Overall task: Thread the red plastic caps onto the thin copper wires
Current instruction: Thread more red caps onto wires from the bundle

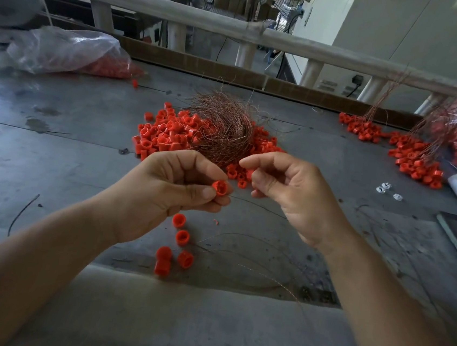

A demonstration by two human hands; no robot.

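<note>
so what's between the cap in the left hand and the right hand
In the head view, a thin wire leads from the red cap toward the right hand; loose caps lie behind the gap.

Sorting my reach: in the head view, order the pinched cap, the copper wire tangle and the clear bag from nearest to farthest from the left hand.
1. The cap, pinched by the left hand.
2. The wire tangle, just beyond, mid-table.
3. The clear bag, far back left.
</note>
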